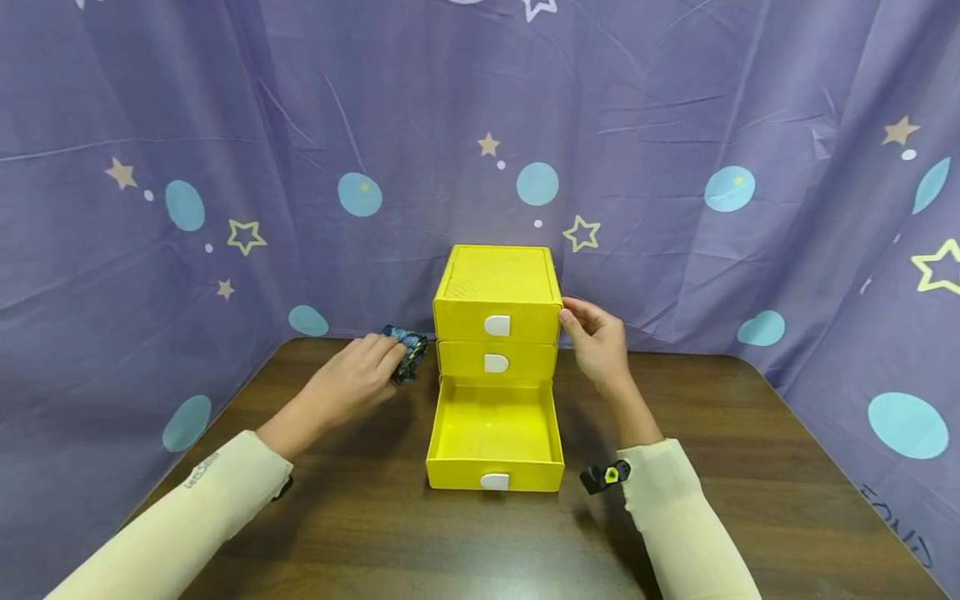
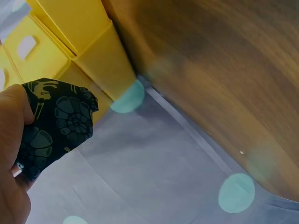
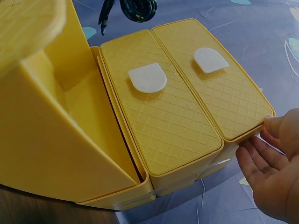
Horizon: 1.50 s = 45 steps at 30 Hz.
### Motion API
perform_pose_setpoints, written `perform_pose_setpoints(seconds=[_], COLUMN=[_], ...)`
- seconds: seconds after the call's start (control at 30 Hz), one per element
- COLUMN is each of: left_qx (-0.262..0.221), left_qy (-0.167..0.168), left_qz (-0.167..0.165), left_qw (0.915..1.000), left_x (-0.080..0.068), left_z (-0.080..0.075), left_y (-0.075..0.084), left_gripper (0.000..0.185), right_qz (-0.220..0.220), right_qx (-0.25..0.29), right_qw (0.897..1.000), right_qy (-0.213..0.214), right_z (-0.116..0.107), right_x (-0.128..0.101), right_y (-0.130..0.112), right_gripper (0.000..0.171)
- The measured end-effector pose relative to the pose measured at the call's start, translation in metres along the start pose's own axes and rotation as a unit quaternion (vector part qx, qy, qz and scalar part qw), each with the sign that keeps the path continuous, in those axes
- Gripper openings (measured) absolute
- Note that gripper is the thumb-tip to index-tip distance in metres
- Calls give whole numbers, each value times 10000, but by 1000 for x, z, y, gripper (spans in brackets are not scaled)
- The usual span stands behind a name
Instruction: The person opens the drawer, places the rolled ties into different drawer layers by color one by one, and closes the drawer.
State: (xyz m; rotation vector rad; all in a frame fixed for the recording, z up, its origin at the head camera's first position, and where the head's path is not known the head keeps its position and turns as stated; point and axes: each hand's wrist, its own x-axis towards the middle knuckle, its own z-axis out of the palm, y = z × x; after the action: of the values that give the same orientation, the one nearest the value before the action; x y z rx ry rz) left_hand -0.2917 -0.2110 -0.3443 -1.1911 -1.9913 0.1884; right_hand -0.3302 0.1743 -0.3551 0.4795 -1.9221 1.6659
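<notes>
A yellow drawer cabinet (image 1: 498,275) with three stacked drawers and white tabs stands at the table's back middle. Its bottom drawer (image 1: 495,421) is pulled out, with bare yellow floor showing; the upper two are closed. To the left of the cabinet my left hand (image 1: 360,371) grips a folded dark cloth (image 2: 65,123) printed with blue-green shell shapes and yellow marks. A rolled end of the cloth (image 3: 138,10) shows in the right wrist view. My right hand (image 1: 600,342) touches the cabinet's upper right corner, thumb at the front edge and fingers extended along the side.
The cabinet rests on a dark wooden table (image 1: 720,450). Close behind the table hangs a purple curtain (image 1: 637,92) with stars and dots, which also runs along both sides. A black wrist strap (image 1: 603,477) sits at the right sleeve.
</notes>
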Motion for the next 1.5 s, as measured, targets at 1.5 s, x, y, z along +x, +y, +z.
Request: perform_pose_setpoints(seconds=[1.5], left_qx=[498], left_qy=[240], left_qz=[693], left_qw=[9961], left_x=[47], left_z=[33], left_y=[87], left_gripper=[56], right_qz=[184], right_qx=[-163], right_qw=[9996], right_qy=[-104], right_z=[0], right_x=[-3], right_y=[-16], right_gripper=[31])
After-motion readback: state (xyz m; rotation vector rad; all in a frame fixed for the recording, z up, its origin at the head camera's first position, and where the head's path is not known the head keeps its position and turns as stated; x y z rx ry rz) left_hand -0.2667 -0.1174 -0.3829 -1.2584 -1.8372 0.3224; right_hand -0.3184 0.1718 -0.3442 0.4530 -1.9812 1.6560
